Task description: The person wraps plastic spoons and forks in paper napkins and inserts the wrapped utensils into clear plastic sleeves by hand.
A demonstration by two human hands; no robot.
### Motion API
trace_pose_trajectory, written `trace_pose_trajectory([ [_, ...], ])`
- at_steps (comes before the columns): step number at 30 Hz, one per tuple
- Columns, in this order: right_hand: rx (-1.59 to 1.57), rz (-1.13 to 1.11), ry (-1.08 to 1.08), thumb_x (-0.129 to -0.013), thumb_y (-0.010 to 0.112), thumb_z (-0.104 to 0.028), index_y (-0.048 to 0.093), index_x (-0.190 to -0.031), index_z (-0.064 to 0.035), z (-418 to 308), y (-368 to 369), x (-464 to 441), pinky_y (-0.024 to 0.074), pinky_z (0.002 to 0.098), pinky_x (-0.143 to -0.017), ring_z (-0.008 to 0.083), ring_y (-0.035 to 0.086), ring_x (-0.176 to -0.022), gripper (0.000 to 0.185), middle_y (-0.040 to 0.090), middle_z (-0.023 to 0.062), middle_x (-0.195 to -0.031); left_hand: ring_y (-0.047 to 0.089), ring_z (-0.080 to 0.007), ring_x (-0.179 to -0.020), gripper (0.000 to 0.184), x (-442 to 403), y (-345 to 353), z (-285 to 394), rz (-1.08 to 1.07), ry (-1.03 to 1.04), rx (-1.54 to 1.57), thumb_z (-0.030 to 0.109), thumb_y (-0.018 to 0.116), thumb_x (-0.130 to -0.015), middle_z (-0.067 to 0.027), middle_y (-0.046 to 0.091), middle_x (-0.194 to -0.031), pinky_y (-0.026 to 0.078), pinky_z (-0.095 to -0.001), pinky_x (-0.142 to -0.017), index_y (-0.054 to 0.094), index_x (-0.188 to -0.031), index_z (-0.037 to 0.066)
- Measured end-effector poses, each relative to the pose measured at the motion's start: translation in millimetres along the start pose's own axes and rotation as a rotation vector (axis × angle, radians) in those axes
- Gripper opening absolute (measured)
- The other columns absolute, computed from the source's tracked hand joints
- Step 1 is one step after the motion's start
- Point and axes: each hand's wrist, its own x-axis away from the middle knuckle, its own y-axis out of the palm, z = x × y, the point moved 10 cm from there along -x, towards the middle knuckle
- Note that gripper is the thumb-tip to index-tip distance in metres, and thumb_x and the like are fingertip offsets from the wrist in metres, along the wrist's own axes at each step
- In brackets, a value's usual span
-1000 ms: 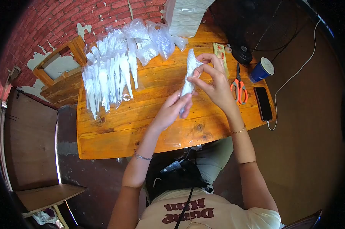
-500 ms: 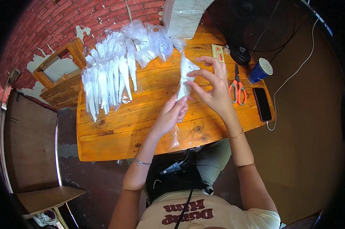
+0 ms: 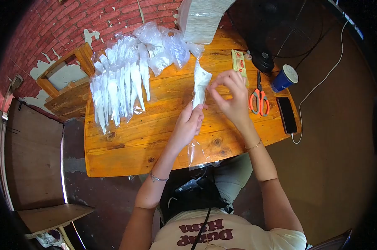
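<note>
A white wrapped napkin bundle (image 3: 200, 85), twisted and flaring at its top, stands up from my left hand (image 3: 191, 121). That hand is closed around its lower end. A clear plastic sleeve (image 3: 196, 154) hangs below the same hand, over the table's front edge. Just right of the bundle is my right hand (image 3: 231, 96), its fingers curled and the thumb and fingertips close together; whether anything thin is between them I cannot make out. On the left of the table lie several similar white bundles in clear sleeves (image 3: 113, 93).
The wooden table (image 3: 163, 141) also bears plastic bags (image 3: 172, 46), a tall napkin stack (image 3: 201, 21), a yellow packet (image 3: 239, 62), orange-handled scissors (image 3: 260, 98), a blue cup (image 3: 283, 79) and a phone (image 3: 286, 114) on a white cable. A dark fan (image 3: 261, 58) stands at the back right.
My right fingers have come off the top of the napkin bundle and curled inward, a little lower. The bundle's top looks narrower, and more of the clear sleeve shows below my left hand.
</note>
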Motion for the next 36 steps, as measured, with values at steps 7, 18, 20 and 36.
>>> trace_pose_trajectory([
  [7, 0.036, 0.014, -0.027, -0.067, 0.070, -0.010, 0.064, -0.082, -0.0082, -3, 5, 5, 0.0303, 0.0323, -0.066, 0.0189, 0.048, -0.072, 0.017, 0.053, 0.0022, -0.077, 0.030, -0.0018, -0.047, 0.023, 3, 3, 7, 0.010, 0.083, -0.205, 0.024, 0.036, -0.098, 0.0042, 0.036, -0.066, 0.025, -0.0174, -0.039, 0.046, -0.106, 0.006],
  [18, 0.158, 0.152, -0.299, -0.063, 0.071, -0.009, 0.067, -0.083, -0.0083, -42, -7, 21, 0.0301, 0.0307, -0.058, 0.0155, 0.045, -0.059, 0.020, 0.053, -0.0006, -0.068, 0.030, -0.0010, -0.047, 0.022, 12, 10, 15, 0.017, 0.113, -0.101, 0.024, 0.035, -0.098, 0.0046, 0.037, -0.066, 0.025, -0.0164, -0.039, 0.043, -0.112, 0.009],
  [20, -0.049, 0.077, -0.201, -0.064, 0.070, -0.006, 0.068, -0.079, -0.0076, -35, -8, 15, 0.0312, 0.0305, -0.059, 0.0165, 0.047, -0.060, 0.016, 0.054, 0.0005, -0.067, 0.029, -0.0007, -0.047, 0.023, 13, 9, 17, 0.002, 0.127, -0.081, 0.024, 0.035, -0.098, 0.0050, 0.036, -0.066, 0.025, -0.0160, -0.039, 0.044, -0.113, 0.008],
  [36, -0.265, 0.003, 0.142, -0.067, 0.072, -0.006, 0.068, -0.078, -0.0052, 4, -9, 0, 0.0395, 0.0254, -0.062, 0.0154, 0.050, -0.072, 0.012, 0.059, 0.0066, -0.091, 0.031, -0.0017, -0.049, 0.025, 11, 8, 14, -0.107, 0.080, -0.187, 0.027, 0.042, -0.096, 0.0046, 0.036, -0.065, 0.026, -0.0169, -0.042, 0.049, -0.107, 0.005],
])
